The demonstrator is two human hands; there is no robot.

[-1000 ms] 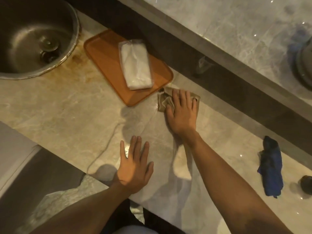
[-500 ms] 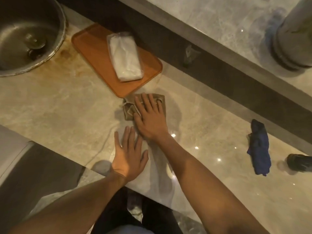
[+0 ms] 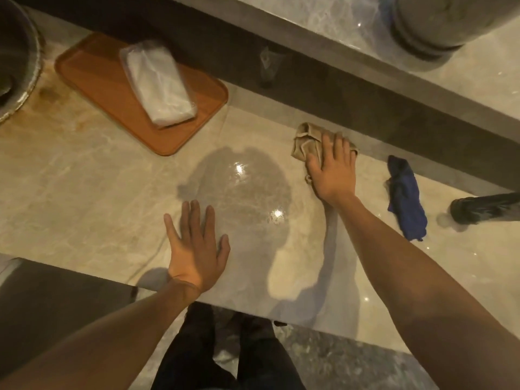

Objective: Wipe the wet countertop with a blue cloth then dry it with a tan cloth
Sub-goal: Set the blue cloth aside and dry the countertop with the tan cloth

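Note:
The beige marble countertop (image 3: pixel 92 198) fills the middle of the head view. My right hand (image 3: pixel 330 171) presses flat on a crumpled tan cloth (image 3: pixel 305 139) near the back of the counter, fingers spread over it. My left hand (image 3: pixel 194 246) lies flat and open on the counter near the front edge, holding nothing. A blue cloth (image 3: pixel 406 197) lies bunched on the counter to the right of my right hand, untouched.
An orange tray (image 3: pixel 92 77) with a white plastic-wrapped pack (image 3: pixel 159 81) sits at the back left. A metal sink (image 3: pixel 15 66) is at the far left. A dark object (image 3: pixel 484 206) lies at the right edge. A raised ledge runs behind.
My right hand has slid the tan cloth to the right, away from the tray's corner toward the blue cloth. My left hand stays flat on the counter.

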